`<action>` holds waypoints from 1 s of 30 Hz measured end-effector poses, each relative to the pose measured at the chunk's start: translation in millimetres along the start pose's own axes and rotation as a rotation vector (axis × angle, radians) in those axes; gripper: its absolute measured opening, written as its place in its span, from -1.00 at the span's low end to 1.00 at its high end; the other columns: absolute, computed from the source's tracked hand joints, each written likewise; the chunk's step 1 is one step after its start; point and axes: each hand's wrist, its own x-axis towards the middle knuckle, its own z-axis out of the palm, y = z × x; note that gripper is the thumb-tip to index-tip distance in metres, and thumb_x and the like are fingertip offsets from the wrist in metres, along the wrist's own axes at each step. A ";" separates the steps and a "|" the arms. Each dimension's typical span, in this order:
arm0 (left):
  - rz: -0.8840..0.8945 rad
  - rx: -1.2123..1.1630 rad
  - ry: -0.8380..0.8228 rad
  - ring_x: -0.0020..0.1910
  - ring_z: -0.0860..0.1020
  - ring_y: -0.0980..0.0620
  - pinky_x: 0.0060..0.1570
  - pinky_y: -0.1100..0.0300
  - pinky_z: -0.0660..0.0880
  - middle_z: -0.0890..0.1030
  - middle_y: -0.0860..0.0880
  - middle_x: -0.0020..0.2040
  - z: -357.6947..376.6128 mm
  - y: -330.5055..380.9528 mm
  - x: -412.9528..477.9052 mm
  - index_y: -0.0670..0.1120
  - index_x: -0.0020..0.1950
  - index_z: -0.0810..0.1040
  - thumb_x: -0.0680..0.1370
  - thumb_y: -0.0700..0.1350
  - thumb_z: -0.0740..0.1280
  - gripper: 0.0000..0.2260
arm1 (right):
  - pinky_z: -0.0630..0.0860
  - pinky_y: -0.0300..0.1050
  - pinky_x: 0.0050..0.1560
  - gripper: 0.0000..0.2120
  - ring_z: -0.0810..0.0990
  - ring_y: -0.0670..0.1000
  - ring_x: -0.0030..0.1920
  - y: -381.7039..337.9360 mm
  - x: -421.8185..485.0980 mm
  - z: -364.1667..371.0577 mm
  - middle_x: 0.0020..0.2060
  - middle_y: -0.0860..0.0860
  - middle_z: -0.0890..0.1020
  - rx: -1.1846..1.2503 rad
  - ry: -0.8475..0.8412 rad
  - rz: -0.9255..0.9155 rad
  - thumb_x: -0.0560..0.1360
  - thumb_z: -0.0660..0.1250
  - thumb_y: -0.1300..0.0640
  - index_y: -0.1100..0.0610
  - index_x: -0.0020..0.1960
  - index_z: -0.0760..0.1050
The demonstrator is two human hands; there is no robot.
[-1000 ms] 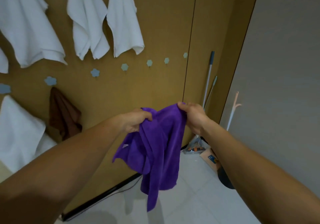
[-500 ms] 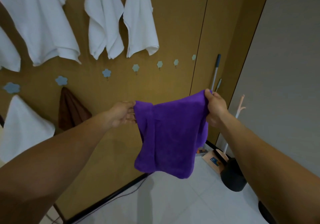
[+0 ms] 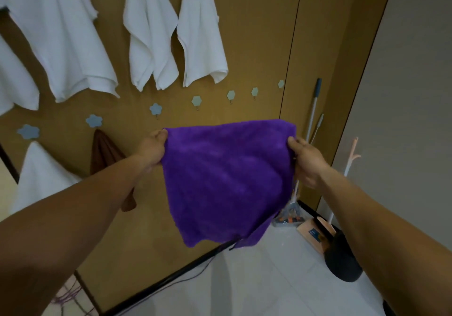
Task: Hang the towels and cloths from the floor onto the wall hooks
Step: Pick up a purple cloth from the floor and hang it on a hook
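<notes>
- Purple plush cloth (image 3: pixel 227 181) hangs spread flat in front of you, held up before the brown wall panel (image 3: pixel 244 46) and just under a row of flower-shaped hooks.
- Your left hand (image 3: pixel 152 148) pinches its upper left corner. Your right hand (image 3: pixel 305 161) grips the upper right corner, and the top edge runs nearly straight between them.
- It looks light, soft and limp, so expect it to fold the moment one corner goes. Its pile should not slip. For hooking, gather it near the middle of the top edge.
- The bare hook (image 3: pixel 197 100) sits just above that edge, with more bare ones to its right.
- White towels (image 3: pixel 149 34) hang higher and a brown cloth (image 3: pixel 105 151) hangs to the left. Mop handles (image 3: pixel 314 105) and a black bin (image 3: pixel 341 259) stand at lower right. The way straight up looks open.
</notes>
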 end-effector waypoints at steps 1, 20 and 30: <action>-0.001 0.023 0.013 -0.04 0.55 -0.01 -0.21 0.09 0.52 0.58 -0.03 0.06 -0.5 1.1 -0.2 -0.04 0.17 0.51 0.66 0.06 0.08 -0.71 | 0.54 -0.08 -0.12 -0.83 0.59 0.05 -0.13 8.6 2.4 1.2 -0.08 0.10 0.61 -0.162 -0.025 0.072 0.63 0.20 0.12 0.16 0.08 0.52; -0.329 -0.191 0.085 -0.08 0.54 -0.02 -0.17 0.08 0.47 0.58 -0.08 0.07 -32.7 -12.8 -37.0 -0.13 0.16 0.54 0.51 -0.20 0.31 -0.77 | 0.39 -0.12 -0.44 -0.56 0.48 0.03 -0.32 11.2 55.5 -16.1 0.04 0.14 0.51 -0.330 -0.140 0.129 0.54 0.31 0.33 0.12 0.36 0.29; -0.240 -0.221 0.164 0.22 0.52 -0.15 0.11 0.00 0.51 0.56 -0.18 0.23 -26.3 -10.2 -40.5 -0.26 0.25 0.53 0.51 -0.30 0.31 -0.70 | 0.37 -0.22 -0.44 -0.97 0.45 -0.08 -0.45 11.6 60.8 -11.0 -0.25 0.10 0.58 -0.410 -0.120 0.057 0.51 0.33 0.35 0.30 -0.10 0.54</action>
